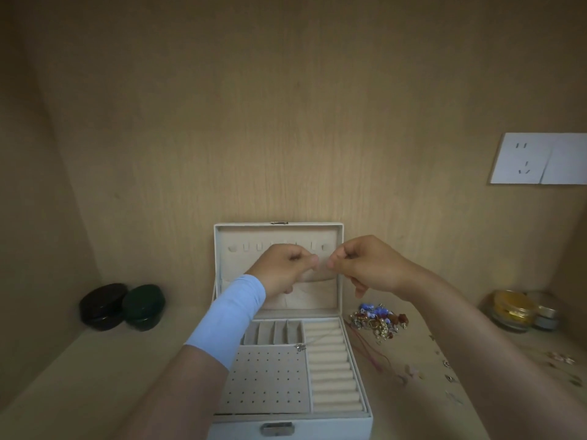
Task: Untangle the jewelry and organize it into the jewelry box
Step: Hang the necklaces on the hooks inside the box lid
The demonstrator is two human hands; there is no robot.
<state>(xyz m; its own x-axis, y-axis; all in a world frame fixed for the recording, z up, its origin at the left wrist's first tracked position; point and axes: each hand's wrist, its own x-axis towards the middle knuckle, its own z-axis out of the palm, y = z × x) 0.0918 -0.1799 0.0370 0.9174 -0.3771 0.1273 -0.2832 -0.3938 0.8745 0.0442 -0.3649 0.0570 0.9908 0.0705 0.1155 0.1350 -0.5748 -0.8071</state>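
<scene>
Head view: my left grip [282, 268] and right grip [365, 268] hover, fingers curled and pinched, before the open jewelry box [333, 428] lid; what they pinch I cannot tell. Tangled jewelry [379, 320] lies on the counter [95, 376], just right of the box.

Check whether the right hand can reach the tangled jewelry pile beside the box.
Probably yes: the jewelry pile lies in the open right of the jewelry box, just below the right hand, nothing between them.

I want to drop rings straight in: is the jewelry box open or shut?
Open. The box has its lid standing upright, and the ring rolls and compartments lie exposed.
</scene>
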